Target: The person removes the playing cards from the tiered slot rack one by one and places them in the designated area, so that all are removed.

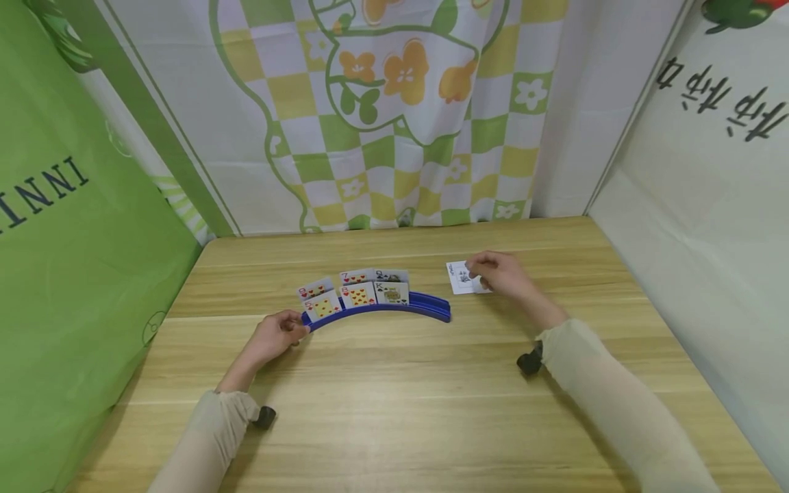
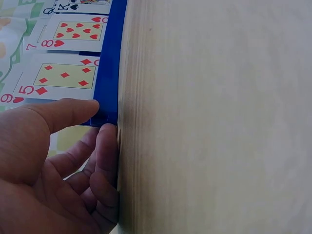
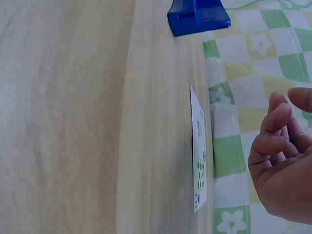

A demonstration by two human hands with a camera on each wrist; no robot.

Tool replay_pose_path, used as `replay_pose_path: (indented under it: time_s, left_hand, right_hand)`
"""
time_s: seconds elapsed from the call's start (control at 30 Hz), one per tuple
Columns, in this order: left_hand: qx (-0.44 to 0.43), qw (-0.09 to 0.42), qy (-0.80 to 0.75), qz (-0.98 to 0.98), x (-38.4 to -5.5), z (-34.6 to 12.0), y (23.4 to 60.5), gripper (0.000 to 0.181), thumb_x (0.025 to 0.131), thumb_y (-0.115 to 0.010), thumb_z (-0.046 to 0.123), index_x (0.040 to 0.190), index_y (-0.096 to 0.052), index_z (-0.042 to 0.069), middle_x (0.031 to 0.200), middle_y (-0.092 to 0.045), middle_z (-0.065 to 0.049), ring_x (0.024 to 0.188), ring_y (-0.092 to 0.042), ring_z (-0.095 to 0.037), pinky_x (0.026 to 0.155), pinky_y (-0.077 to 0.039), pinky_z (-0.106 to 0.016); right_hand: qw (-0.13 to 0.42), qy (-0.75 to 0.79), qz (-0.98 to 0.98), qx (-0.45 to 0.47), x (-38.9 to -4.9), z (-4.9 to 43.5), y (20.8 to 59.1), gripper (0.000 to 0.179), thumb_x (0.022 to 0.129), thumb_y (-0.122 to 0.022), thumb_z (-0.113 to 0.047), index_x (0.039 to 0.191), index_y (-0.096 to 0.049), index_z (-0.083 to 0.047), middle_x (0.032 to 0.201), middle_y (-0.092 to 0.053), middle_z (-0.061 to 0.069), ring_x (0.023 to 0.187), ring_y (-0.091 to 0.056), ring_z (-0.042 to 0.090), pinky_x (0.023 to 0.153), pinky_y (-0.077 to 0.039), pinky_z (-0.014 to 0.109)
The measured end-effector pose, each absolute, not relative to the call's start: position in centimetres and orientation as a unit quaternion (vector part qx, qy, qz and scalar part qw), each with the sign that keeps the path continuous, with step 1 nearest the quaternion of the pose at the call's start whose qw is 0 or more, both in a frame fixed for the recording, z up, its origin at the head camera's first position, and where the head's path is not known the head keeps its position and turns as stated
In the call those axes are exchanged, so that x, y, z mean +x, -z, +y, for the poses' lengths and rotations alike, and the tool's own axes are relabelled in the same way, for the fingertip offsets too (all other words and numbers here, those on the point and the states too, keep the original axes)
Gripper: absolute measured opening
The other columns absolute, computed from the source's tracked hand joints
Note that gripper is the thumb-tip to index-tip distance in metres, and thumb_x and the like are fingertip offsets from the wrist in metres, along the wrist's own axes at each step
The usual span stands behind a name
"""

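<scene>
My two hands are both at work over the one pale wood-grain counter [image 1: 382, 404]: my left hand [image 1: 274, 337] pinches the left end of the single curved, dark blue plastic card holder [image 1: 435, 311], while my right hand [image 1: 504, 274] has its fingers loosely curled, gripping nothing, above the cards on the right. Six playing cards stand in the holder, three per row: the five of diamonds [image 1: 323, 307], eight of hearts [image 1: 359, 296] and king of spades [image 1: 392, 294] in front, partly hiding the nine of hearts [image 1: 315, 289], a red seven [image 1: 356, 276] and the queen of spades [image 1: 391, 276]. Two white cards lie flat right of the holder: a joker [image 1: 459, 277], partly covered by my right hand in the head view, and a ten [image 3: 200, 178], whose suit I can't make out. Whether they overlap or merely touch, I can't tell.
</scene>
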State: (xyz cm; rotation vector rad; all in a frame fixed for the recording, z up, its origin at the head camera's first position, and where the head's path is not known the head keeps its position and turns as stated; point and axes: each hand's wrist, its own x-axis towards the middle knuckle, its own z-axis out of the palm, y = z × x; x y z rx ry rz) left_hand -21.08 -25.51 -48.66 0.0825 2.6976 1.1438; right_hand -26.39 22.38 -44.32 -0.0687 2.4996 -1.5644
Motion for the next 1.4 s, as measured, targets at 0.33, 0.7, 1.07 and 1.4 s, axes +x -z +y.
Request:
replay_pose_path:
  time_s: [0.33,0.7,1.07,1.4]
  left_hand:
    - [0.028,0.106,-0.389,0.915,-21.0,-25.5,48.6,0.035,0.093,-0.068,0.021,0.119,-0.061,-0.002,0.097,-0.070,-0.014,0.076,-0.062,-0.017,0.070,-0.048,-0.029]
    - [0.027,0.110,-0.391,0.913,-21.0,-25.6,48.8,0.038,0.093,-0.069,0.021,0.121,-0.061,-0.003,0.098,-0.069,-0.015,0.077,-0.063,-0.017,0.069,-0.049,-0.029]
    - [0.027,0.108,-0.391,0.914,-21.0,-25.6,48.8,0.039,0.093,-0.069,0.021,0.122,-0.061,-0.004,0.098,-0.070,-0.014,0.076,-0.063,-0.017,0.070,-0.049,-0.029]
    - [0.027,0.108,-0.394,0.912,-21.0,-25.6,48.7,0.038,0.093,-0.068,0.020,0.122,-0.060,-0.004,0.100,-0.069,-0.015,0.079,-0.063,-0.017,0.071,-0.050,-0.029]
  right_hand:
    - [0.090,0.544,0.833,-0.040,-25.9,21.5,44.2,0.037,0.101,-0.059,-0.026,0.123,-0.062,0.003,0.102,-0.068,0.018,0.067,-0.052,0.008,0.062,-0.045,0.022]
    - [0.102,0.561,0.820,-0.051,-25.0,20.4,43.4,0.038,0.100,-0.061,-0.027,0.122,-0.062,0.003,0.095,-0.067,0.008,0.068,-0.052,0.009,0.063,-0.048,0.025]
    - [0.105,0.555,0.823,-0.058,-24.3,19.6,43.3,0.033,0.101,-0.058,-0.026,0.122,-0.062,0.000,0.105,-0.068,0.018,0.075,-0.053,0.017,0.065,-0.046,0.026]
    - [0.090,0.549,0.828,-0.072,-24.2,18.7,43.4,0.024,0.100,-0.059,-0.024,0.115,-0.066,-0.007,0.111,-0.068,0.021,0.079,-0.057,0.024,0.071,-0.052,0.032]
